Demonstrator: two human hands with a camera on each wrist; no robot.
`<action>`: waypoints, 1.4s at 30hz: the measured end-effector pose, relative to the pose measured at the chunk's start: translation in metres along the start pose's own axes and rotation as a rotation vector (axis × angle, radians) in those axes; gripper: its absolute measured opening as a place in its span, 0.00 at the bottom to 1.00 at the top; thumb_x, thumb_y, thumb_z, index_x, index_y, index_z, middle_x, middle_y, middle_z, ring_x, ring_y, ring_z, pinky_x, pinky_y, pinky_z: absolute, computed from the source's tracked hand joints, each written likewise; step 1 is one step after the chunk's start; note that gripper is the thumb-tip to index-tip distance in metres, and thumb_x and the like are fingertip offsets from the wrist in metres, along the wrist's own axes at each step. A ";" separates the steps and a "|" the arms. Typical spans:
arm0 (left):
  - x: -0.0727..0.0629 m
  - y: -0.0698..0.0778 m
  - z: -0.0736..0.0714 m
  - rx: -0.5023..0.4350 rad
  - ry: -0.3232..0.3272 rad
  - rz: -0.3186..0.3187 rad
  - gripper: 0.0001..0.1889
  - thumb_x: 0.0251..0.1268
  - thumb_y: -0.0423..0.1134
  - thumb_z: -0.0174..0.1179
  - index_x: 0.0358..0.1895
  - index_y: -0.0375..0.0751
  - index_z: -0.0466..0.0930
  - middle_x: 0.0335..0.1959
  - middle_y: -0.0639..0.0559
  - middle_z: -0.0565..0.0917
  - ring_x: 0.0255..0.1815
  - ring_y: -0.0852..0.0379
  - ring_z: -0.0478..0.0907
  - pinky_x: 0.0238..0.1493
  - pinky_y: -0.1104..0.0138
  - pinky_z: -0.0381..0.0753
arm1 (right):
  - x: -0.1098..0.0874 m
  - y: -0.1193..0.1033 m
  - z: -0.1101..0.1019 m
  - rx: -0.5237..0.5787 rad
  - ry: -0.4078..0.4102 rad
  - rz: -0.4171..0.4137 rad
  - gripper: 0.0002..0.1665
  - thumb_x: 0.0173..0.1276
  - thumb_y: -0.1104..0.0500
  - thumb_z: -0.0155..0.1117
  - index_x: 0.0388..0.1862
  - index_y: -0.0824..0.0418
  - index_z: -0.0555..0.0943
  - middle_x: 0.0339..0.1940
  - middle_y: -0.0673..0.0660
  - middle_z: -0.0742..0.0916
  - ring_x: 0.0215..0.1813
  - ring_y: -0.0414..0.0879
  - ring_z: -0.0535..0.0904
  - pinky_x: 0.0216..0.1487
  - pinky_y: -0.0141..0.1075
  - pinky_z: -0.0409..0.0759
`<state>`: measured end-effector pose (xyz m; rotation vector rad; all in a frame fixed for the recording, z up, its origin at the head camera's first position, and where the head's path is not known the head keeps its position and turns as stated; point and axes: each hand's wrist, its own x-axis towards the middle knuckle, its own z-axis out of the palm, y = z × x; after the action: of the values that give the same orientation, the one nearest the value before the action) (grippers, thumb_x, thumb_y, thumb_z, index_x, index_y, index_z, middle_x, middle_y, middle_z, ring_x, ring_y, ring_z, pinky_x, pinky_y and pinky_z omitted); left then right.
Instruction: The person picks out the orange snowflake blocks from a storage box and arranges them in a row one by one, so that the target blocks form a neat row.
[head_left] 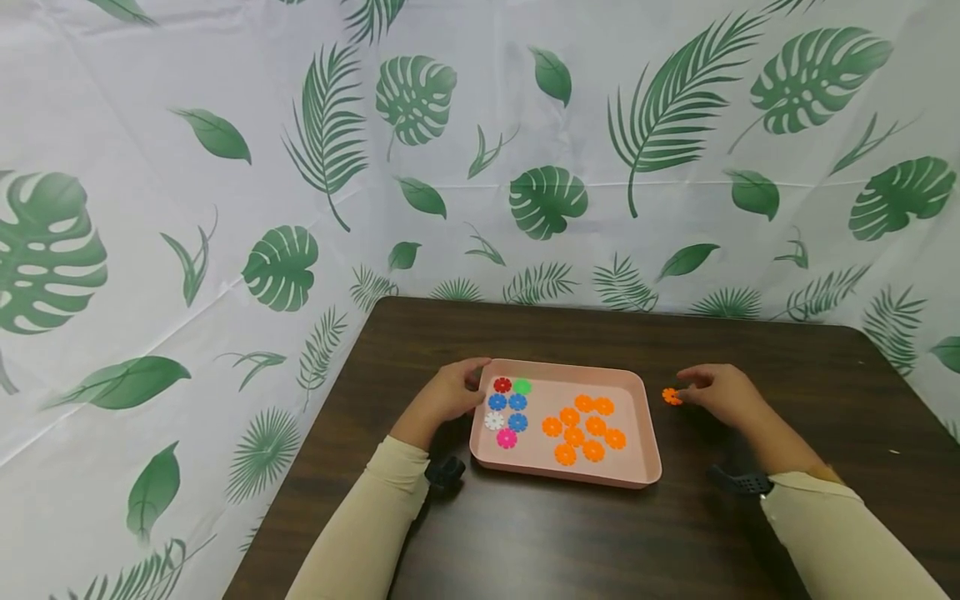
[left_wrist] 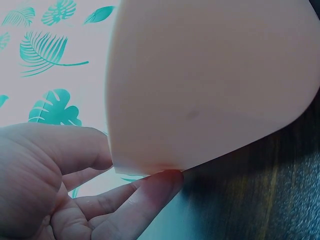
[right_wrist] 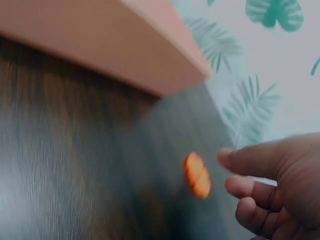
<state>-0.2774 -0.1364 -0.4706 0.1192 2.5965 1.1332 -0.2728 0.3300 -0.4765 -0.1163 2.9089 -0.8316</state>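
Observation:
My left hand [head_left: 448, 390] holds the left end of a shallow pink tray [head_left: 566, 474], its fingertips at the wall [left_wrist: 210, 75] in the left wrist view. Inside, several orange notched plastic discs [head_left: 573, 437] lie loosely grouped right of the middle. Along the left side sit a red disc [head_left: 502, 385], a green disc [head_left: 522, 387], several blue discs [head_left: 517, 422], a white disc [head_left: 494, 421] and a pink disc [head_left: 507, 438]. Right of the tray, my right hand [head_left: 723, 395] has its fingers loosely bent beside a single orange disc [right_wrist: 198, 175]; a gap separates them in the right wrist view.
The tray stands on a dark wood-grain table [head_left: 555, 542]. White cloth [head_left: 480, 100] with green leaf prints hangs behind the table and along its left. Dark bands [head_left: 742, 482] circle both wrists below the light sleeves [head_left: 847, 517].

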 end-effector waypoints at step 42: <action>0.001 -0.001 0.001 0.015 0.005 0.010 0.36 0.66 0.41 0.69 0.77 0.60 0.69 0.57 0.45 0.81 0.44 0.48 0.80 0.47 0.51 0.87 | 0.005 -0.176 0.110 -0.364 -0.237 -0.392 0.23 0.49 0.53 0.87 0.44 0.52 0.86 0.36 0.44 0.82 0.41 0.43 0.75 0.44 0.38 0.82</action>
<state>-0.2781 -0.1361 -0.4719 0.1334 2.6118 1.1184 -0.2562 0.1225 -0.4764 -0.7779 2.8077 -0.2855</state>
